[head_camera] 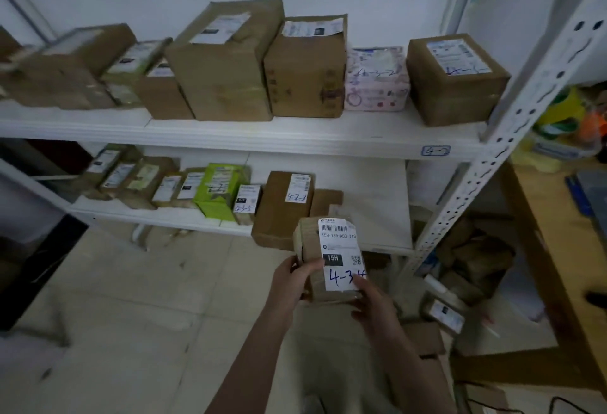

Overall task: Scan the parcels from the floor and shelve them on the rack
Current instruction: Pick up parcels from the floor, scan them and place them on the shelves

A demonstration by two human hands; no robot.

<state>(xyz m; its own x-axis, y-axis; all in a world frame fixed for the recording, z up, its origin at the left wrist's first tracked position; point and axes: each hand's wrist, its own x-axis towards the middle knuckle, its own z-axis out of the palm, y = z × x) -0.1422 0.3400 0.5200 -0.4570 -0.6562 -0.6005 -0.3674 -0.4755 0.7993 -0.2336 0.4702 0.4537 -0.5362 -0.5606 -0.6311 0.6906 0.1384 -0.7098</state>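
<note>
The white rack point(512, 124) fills the far side of the scene. Its upper shelf point(295, 137) carries a row of brown cartons, with a pink parcel point(377, 85) and a squat brown box point(456, 91) at the right end. The lower shelf point(377, 216) holds smaller parcels on its left and bare board on its right. More parcels lie on the floor point(131, 298) to the right, among them a labelled one point(443, 311).

The small cardboard parcel point(307, 239) is held off the floor, in front of the lower shelf. Its long axis runs near to far and its white label point(338, 249) faces up. The left hand point(292, 282) is clamped on its left side, thumb on the label. The right hand point(374, 298) grips the near right corner.

The label's handwritten code begins 4-3, and the pink parcel seems to carry a similar mark. So the upper shelf is probably the destination. It lies above and beyond both hands, and its right end is closer to the right hand.
</note>
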